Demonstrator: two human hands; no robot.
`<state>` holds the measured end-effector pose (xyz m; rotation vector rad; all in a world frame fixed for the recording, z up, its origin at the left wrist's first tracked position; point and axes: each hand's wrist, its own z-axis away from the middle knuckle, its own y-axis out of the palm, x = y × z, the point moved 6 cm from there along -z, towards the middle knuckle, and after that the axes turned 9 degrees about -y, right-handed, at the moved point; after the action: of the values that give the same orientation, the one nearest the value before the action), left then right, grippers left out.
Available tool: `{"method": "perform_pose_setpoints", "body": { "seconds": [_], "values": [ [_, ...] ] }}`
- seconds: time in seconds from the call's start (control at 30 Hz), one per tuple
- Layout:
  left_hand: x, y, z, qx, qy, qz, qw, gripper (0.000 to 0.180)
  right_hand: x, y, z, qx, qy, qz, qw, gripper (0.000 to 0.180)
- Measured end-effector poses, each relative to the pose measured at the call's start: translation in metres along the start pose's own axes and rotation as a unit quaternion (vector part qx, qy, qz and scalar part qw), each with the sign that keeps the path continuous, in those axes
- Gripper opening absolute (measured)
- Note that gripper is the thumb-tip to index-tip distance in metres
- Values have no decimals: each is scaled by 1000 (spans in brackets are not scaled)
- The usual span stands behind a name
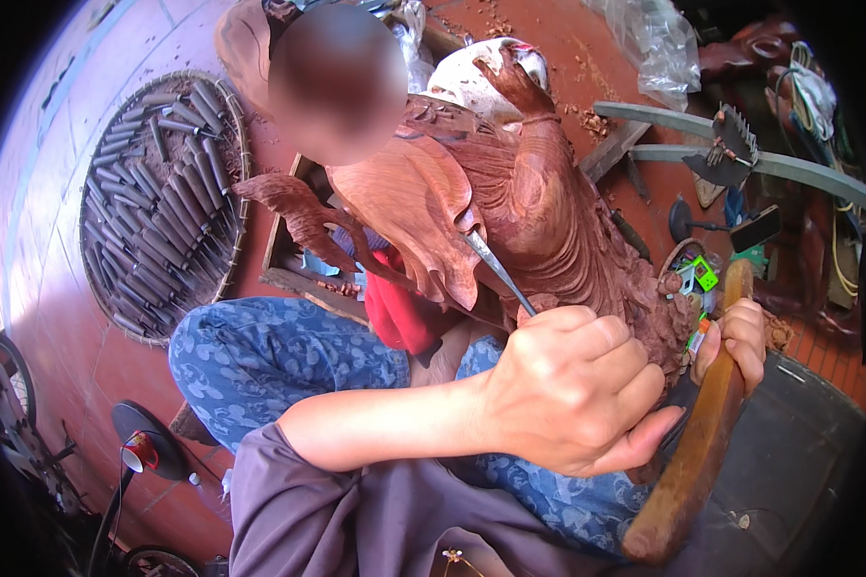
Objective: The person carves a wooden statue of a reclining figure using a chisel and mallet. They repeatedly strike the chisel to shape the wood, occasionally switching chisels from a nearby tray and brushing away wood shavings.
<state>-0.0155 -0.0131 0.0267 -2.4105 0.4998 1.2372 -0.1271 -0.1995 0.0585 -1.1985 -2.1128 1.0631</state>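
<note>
A reddish-brown carved wooden figure point(539, 188) with a raised arm and folded robe leans across in front of me. My left hand point(579, 392) is closed around a chisel, its handle mostly hidden in the fist. The steel chisel blade point(500, 274) points up and left, its tip at the edge of a smooth, beard-like part of the carving. On the right, my right hand point(741, 338) grips a wooden mallet point(688, 471), a long club shape slanting down toward my lap. The mallet's lower end is beside my left hand, apart from the chisel.
A round woven tray point(233, 274) on the tiled floor at left holds many dark-handled chisels. Red cloth point(401, 306) lies under the carving. Wood chips point(659, 327) pile at its right side. Curved grey bars point(808, 178) stand at far right; a red cup point(140, 452) is lower left.
</note>
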Motion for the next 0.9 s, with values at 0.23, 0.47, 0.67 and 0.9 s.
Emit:
{"method": "perform_pose_setpoints", "body": {
  "seconds": [0.23,0.47,0.67,0.9],
  "values": [
    [-17,-8,1,-16,5,15,1000,33,0,-4,-2,1,8,-30,1000,31],
    [-8,-16,-13,-57,21,111,992,34,7,-11,-9,-6,23,-27,999,32],
    [-4,-26,-16,-134,-49,161,976,27,11,-6,-11,-8,50,-37,998,34],
    [1,-9,-21,-153,-50,124,979,18,-8,-7,0,6,124,-43,991,32]
  ]
}}
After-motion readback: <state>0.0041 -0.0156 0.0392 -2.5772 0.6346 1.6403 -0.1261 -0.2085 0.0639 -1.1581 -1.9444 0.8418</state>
